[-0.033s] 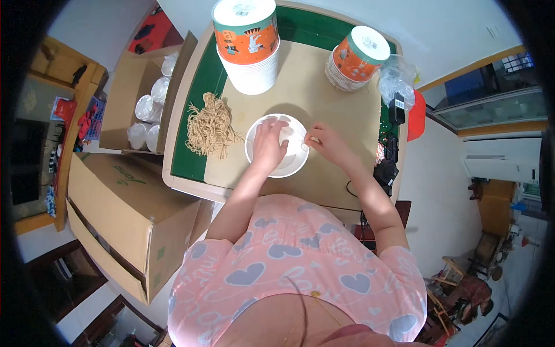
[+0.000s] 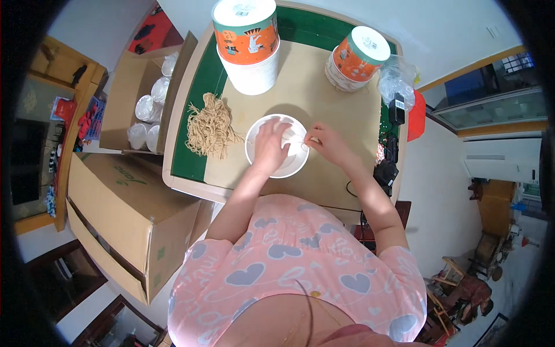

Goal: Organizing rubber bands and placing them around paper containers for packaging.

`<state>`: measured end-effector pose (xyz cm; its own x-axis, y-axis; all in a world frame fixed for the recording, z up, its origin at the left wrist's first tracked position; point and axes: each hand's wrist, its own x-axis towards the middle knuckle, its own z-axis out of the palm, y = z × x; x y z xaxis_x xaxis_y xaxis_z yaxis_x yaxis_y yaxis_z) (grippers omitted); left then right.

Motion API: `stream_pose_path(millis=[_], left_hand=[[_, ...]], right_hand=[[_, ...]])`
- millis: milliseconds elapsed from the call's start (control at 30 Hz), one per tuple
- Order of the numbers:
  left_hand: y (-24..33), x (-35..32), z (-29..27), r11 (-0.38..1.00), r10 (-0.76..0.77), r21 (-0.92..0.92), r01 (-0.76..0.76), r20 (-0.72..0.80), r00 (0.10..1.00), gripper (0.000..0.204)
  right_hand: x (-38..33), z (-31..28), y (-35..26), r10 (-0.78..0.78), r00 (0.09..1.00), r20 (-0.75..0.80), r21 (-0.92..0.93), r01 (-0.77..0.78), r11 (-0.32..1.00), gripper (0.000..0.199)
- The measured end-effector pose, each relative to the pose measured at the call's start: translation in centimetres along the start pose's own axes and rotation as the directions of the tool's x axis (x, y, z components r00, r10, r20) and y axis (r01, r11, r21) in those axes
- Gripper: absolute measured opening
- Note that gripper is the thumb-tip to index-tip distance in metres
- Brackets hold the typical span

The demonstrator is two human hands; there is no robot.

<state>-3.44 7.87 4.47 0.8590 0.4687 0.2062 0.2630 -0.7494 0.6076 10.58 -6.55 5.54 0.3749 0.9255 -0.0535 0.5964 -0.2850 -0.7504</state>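
Observation:
A white paper bucket (image 2: 296, 161) stands on the table in front of me, its open mouth facing up. My left hand (image 2: 271, 144) reaches into it with fingers apart and lying against the inside. At the bucket's right rim my right hand (image 2: 325, 142) has its fingertips pinched together; what lies between them is too small to make out. Left of the bucket is a loose heap of beige strings (image 2: 209, 128). One strand stretches from the heap toward the bucket's left rim.
A tall stack of orange, green and white paper buckets (image 2: 247, 51) stands at the back left, a shorter bucket stack (image 2: 359, 56) at the back right. Black adapters (image 2: 386, 172) and a clear plastic bag (image 2: 398, 78) line the right edge. Cardboard boxes (image 2: 113, 194) flank the table's left.
My left thumb has shifted very slightly to the right inside the bucket. The rest looks the same.

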Motion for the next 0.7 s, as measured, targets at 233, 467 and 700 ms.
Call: stream_pose_path(millis=[233, 467, 700], left_hand=[[-0.5, -0.5, 4.1, 0.92, -0.082, -0.355, 0.168, 0.246, 0.966, 0.021], [-0.9, -0.5, 3.2, 0.62, -0.296, -0.556, 0.553, 0.487, 0.822, 0.005], [-0.8, -1.3, 1.1, 0.944, 0.329, -0.073, -0.321, 0.201, 0.923, 0.024]], right_hand=[[0.2, 0.1, 0.3, 0.025, 1.0, 0.005, 0.013, -0.025, 1.0, 0.009], [-0.2, 0.8, 0.9, 0.056, 0.998, -0.011, 0.093, -0.055, 0.994, 0.007], [-0.1, 0.5, 0.8, 0.072, 0.997, 0.009, 0.086, -0.073, 0.994, 0.008]])
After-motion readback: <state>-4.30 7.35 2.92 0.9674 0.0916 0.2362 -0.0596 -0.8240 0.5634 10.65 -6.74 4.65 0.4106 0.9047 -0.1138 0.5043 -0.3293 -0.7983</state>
